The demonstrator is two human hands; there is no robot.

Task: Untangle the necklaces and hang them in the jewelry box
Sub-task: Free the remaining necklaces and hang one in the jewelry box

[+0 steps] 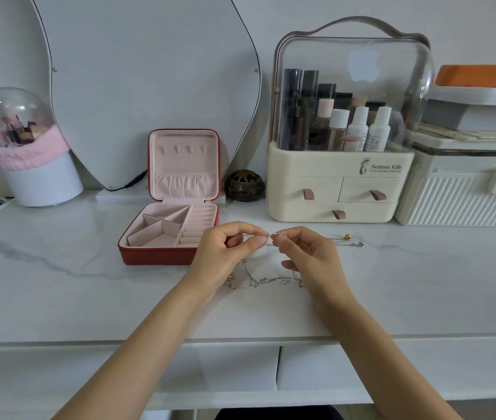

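A tangle of thin silver necklace chains (266,280) hangs from my fingers down onto the white marble tabletop (59,283). My left hand (225,253) and my right hand (307,256) each pinch the chains at the top, fingertips almost touching, just above the table. A chain end with a gold bead (347,237) and a silver pendant (358,244) trails to the right on the table. The red jewelry box (174,225) stands open to the left of my hands, its pink lid upright with several hooks (183,150) and an elastic pocket.
A cream cosmetics organizer (340,189) with a clear dome stands behind right, a white ribbed case (458,198) beside it. A small dark incense burner (244,185), a mirror (150,86) and a brush holder (33,165) line the back. The table's front edge runs below my forearms.
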